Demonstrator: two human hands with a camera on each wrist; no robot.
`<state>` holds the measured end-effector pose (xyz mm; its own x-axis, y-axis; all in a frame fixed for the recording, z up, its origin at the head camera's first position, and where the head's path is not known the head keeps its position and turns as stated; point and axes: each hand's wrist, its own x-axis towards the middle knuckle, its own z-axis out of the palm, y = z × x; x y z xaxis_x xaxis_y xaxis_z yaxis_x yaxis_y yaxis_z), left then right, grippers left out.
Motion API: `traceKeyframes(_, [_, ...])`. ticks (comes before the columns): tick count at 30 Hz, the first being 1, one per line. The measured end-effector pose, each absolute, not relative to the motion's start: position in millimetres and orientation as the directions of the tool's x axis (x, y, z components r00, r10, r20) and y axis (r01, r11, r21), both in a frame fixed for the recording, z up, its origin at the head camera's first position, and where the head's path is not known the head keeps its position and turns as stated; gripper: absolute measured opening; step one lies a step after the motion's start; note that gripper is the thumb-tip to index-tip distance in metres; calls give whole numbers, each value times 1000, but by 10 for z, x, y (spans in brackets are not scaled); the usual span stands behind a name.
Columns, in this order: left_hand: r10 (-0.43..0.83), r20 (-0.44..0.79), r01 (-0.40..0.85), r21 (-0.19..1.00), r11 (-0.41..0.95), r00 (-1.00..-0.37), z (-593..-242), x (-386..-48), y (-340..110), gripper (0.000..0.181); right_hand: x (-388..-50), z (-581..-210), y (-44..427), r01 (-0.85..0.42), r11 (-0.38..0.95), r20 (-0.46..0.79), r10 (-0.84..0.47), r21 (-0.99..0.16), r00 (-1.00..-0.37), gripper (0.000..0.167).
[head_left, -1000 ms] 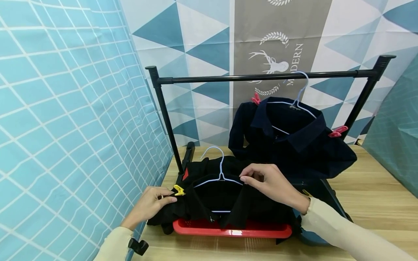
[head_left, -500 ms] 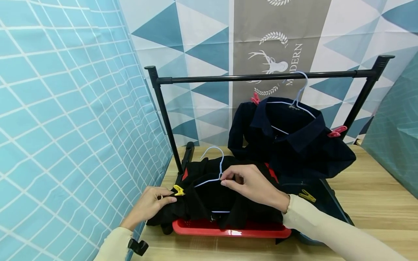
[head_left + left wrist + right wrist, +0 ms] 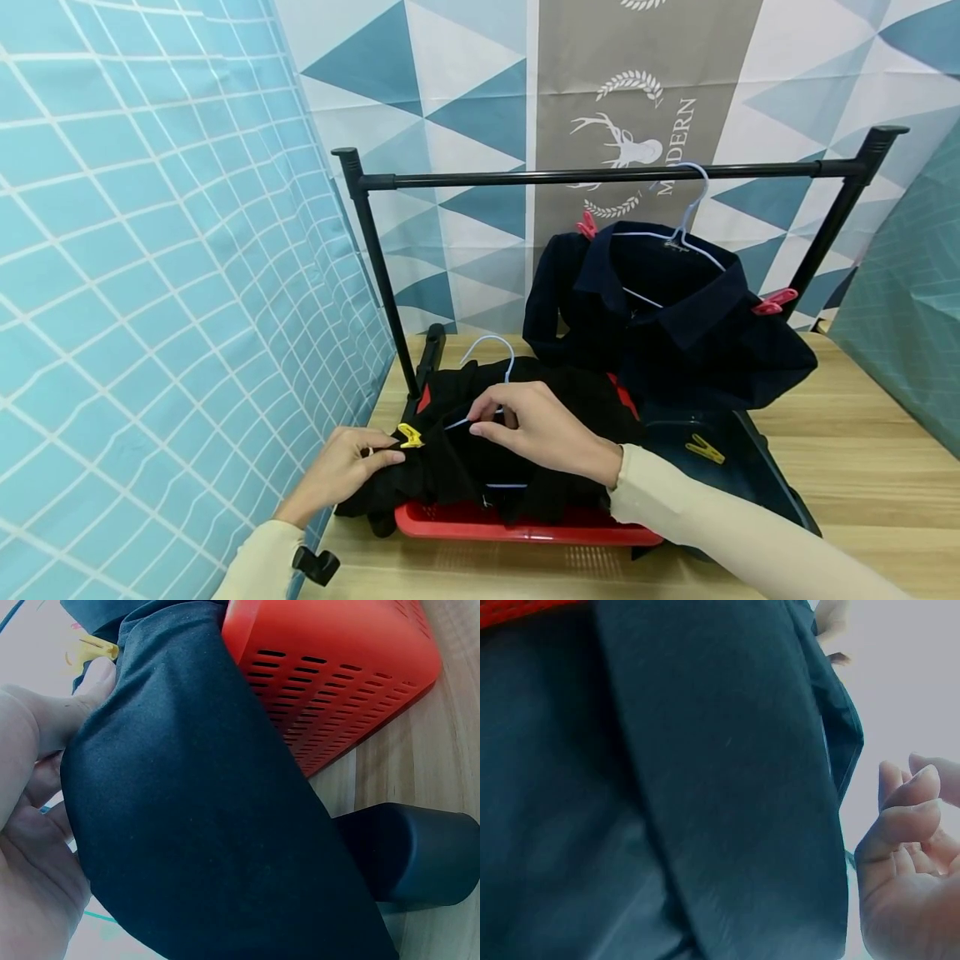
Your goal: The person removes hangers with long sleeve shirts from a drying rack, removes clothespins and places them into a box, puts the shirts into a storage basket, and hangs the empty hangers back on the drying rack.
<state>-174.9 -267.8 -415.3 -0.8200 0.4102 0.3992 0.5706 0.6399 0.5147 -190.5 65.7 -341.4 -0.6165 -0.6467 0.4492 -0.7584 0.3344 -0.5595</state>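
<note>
the red basket (image 3: 525, 533) sits beneath the black shirt (image 3: 551, 487), which drapes over it; the dark bin (image 3: 753, 492) beside it holds a yellow clip (image 3: 705, 448). the shirt's hanger (image 3: 487, 337) runs side to side, its hook up and the tip toward your left. your left hand (image 3: 341, 462) pinches the shirt's shoulder beside a second clip (image 3: 410, 436); your right hand (image 3: 536, 429), fingers loosely bent, is over the hanger, contact unclear. the left wrist view shows the basket's slotted side, hidden from the head view.

black shirt (image 3: 202, 780): matt cloth; basket (image 3: 450, 523): glossy plastic
</note>
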Motion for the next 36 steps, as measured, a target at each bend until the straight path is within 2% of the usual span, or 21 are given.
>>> traceKeyframes(16, [421,396,578,519,630,-816,-4110,-1783,-2651,7,-1867,-3382,206,-794,342,426,-702,-502,-571,22])
traceKeyframes(28, [445,379,585,529,615,-811,-4101,-1780,-2646,10,-1866,-3444,-126,-802,441,354,-733,-403,-581,45])
traceKeyframes(33, [450,377,587,534,608,-809,-4092,-1776,-2660,9,-1860,-3412,-187,-793,440,328,-741,-422,-586,47])
traceKeyframes(36, [455,378,591,529,609,-806,-4085,-1768,-2662,11,-1854,-3402,-209,-817,452,345,-749,-359,-566,45])
